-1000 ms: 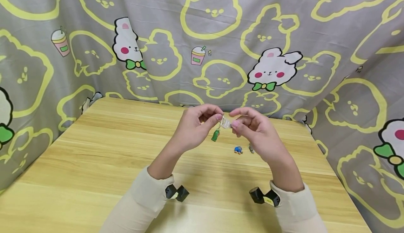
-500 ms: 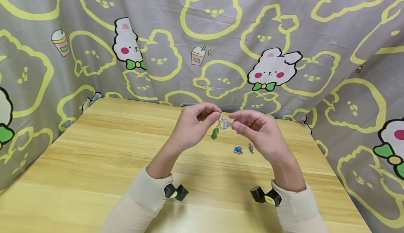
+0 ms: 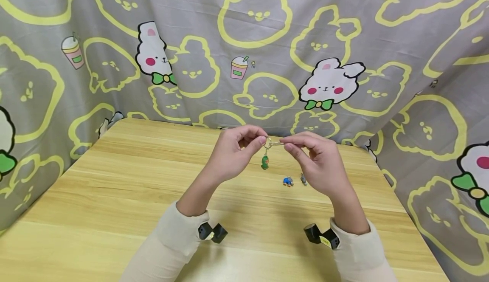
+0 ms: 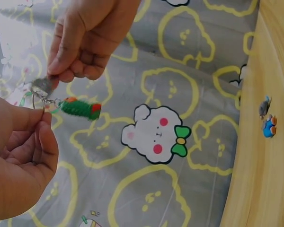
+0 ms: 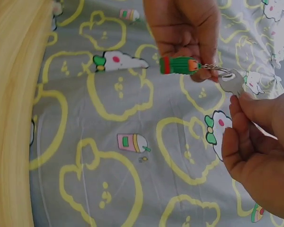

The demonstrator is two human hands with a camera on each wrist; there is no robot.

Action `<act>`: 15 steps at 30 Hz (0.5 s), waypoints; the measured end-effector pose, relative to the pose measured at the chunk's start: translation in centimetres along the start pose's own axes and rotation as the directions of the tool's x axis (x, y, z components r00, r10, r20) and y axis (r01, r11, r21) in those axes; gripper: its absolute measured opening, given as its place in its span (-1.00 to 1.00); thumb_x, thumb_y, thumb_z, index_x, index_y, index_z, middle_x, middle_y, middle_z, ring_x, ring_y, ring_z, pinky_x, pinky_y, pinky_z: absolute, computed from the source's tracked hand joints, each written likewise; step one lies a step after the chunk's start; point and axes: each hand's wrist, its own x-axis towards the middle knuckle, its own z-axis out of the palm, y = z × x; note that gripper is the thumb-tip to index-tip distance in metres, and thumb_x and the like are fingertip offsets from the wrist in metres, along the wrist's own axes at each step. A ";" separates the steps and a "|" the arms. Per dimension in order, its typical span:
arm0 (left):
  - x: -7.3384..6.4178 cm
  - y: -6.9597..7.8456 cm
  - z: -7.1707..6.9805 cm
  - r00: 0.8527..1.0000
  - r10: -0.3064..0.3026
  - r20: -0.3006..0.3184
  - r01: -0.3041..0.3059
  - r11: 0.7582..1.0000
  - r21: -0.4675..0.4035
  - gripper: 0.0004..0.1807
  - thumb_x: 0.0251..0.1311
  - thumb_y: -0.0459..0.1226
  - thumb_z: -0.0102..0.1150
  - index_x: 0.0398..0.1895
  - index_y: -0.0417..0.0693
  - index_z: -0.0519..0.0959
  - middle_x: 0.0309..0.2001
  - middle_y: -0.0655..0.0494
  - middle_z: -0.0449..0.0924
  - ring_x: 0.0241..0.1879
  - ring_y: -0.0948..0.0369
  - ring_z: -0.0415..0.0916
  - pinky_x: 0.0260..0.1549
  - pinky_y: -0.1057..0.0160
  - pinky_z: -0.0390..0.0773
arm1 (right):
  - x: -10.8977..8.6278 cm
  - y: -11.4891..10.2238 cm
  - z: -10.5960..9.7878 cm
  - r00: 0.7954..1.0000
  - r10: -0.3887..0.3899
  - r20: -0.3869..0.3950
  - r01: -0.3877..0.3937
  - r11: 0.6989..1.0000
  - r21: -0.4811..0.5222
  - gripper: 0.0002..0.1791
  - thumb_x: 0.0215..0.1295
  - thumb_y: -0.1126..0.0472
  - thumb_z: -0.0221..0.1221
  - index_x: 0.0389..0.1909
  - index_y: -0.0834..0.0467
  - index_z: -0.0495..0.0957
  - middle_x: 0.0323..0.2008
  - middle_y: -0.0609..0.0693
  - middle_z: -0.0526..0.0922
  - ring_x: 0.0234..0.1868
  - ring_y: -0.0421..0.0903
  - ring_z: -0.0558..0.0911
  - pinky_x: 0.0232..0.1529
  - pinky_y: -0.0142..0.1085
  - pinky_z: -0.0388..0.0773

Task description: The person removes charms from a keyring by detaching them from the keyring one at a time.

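Between thumb and fingertips, my left hand (image 3: 237,154) pinches a metal key ring (image 3: 268,143) above the table. From the ring a small green figure charm (image 3: 265,162) with orange-red parts hangs on a short chain. My right hand (image 3: 318,159) pinches the blade end of a silver key (image 5: 233,84). The key's head meets the ring, which overlaps the hole in it in the right wrist view. In the head view the key (image 3: 277,143) appears edge-on. Fingertips hide part of the ring and the blade.
Two small charms lie on the wooden table (image 3: 126,197), below the hands in the head view: a blue one (image 3: 288,181) and a grey one (image 3: 303,179). A patterned grey curtain (image 3: 206,99) stands behind the table and at both sides.
The key has turned from showing its flat face to edge-on. My right fingers have closed more flatly over it, while the green charm has swung slightly right. The left hand barely moves.
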 end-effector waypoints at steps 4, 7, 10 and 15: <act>-0.1 0.1 0.0 1.000 0.007 0.004 -0.007 1.000 -0.010 -0.91 0.43 -0.32 0.22 -0.16 -0.14 0.69 -0.35 0.11 0.65 -0.40 0.18 0.52 -0.38 0.26 0.55 | 0.1 0.2 0.2 0.998 -0.037 -0.053 0.038 0.999 0.005 -0.79 0.33 0.52 0.24 -0.17 0.24 0.77 -0.24 -0.04 0.73 -0.38 -0.18 0.50 -0.60 -0.38 0.26; -0.1 0.2 0.0 1.000 0.003 0.010 -0.003 1.000 -0.016 -0.91 0.43 -0.32 0.23 -0.17 -0.15 0.69 -0.35 0.11 0.65 -0.40 0.17 0.52 -0.38 0.27 0.54 | 0.2 0.3 0.3 0.997 -0.048 -0.067 0.051 0.998 0.037 -0.79 0.32 0.53 0.23 -0.17 0.26 0.76 -0.25 0.01 0.72 -0.40 -0.17 0.48 -0.64 -0.38 0.21; -0.1 0.2 0.0 1.000 -0.015 0.023 0.015 1.000 -0.023 -0.90 0.42 -0.32 0.23 -0.16 -0.17 0.70 -0.34 0.11 0.65 -0.41 0.16 0.52 -0.40 0.27 0.53 | 0.3 0.5 0.4 0.995 -0.064 -0.075 0.068 0.996 0.050 -0.79 0.31 0.54 0.23 -0.16 0.27 0.75 -0.25 0.01 0.72 -0.41 -0.16 0.46 -0.67 -0.37 0.18; -0.1 0.3 0.0 0.997 -0.047 0.055 0.048 0.998 -0.029 -0.88 0.42 -0.31 0.25 -0.14 -0.18 0.70 -0.35 0.05 0.64 -0.42 0.15 0.49 -0.44 0.28 0.48 | 0.2 0.6 0.5 0.990 -0.114 -0.084 0.120 0.991 0.065 -0.73 0.26 0.62 0.22 -0.16 0.27 0.74 -0.23 -0.03 0.71 -0.44 -0.19 0.42 -0.66 -0.42 0.17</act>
